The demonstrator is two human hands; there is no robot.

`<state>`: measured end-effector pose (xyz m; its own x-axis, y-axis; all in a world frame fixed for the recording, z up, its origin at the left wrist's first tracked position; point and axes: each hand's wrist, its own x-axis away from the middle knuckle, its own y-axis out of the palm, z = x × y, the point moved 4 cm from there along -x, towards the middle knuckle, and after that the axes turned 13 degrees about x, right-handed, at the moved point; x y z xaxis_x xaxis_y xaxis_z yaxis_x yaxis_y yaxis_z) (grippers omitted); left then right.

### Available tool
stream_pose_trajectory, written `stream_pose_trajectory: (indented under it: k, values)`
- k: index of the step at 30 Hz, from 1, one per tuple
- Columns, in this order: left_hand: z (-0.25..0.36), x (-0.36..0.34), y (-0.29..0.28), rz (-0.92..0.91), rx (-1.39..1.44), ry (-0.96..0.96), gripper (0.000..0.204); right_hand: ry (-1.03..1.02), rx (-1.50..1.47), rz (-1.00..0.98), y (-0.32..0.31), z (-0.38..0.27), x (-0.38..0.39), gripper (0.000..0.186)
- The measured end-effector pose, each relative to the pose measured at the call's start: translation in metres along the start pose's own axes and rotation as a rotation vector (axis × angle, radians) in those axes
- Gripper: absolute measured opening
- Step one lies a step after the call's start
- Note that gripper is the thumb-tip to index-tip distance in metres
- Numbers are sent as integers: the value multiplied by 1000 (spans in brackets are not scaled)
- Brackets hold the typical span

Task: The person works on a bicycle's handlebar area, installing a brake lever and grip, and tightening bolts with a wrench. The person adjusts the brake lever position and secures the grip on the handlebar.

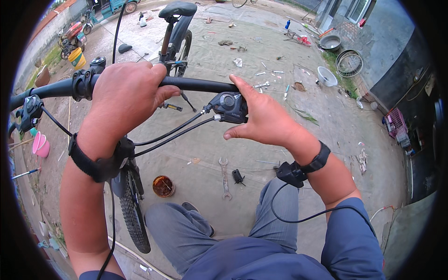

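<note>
A black bicycle handlebar [198, 84] crosses in front of me, turned so one end points right. My left hand [125, 95] wraps round the bar, just right of the stem clamp [83, 84]. Around the right end, my right hand [261, 109] clasps the black brake and shifter unit [229, 108], one finger on top and the thumb below; its other fingers are hidden. Two black cables [175, 133] run from the unit toward the lower left. Another lever unit [30, 112] sits on the bar's left part. Below my left wrist stands the front tyre [134, 214].
On the ground near my feet lie a large wrench [225, 179], a small black part [238, 177] and a tin of brown stuff [163, 186]. Small tools, including a wrench [262, 85], are scattered farther off. A white basin [327, 76] and loose wheel rims [349, 63] are at right.
</note>
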<state>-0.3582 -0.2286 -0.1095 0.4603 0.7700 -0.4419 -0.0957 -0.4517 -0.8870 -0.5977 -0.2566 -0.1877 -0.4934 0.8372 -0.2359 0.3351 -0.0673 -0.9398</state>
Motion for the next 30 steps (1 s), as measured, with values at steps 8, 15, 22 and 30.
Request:
stream_pose_trajectory:
  k: [8,15,22,30]
  values:
    - [-2,0,0,-4,-6,-13,42,13,-52,54,3,0,-11,80]
    - [-2,-2,4,5,-14,-39,42,79,-347,-231,-14,11,-28,75]
    - [-3,-2,3,3,-24,-37,42,47,-133,-84,-11,4,-30,71]
    - [-3,-2,4,-5,-9,-37,42,95,-35,49,3,-2,-21,82]
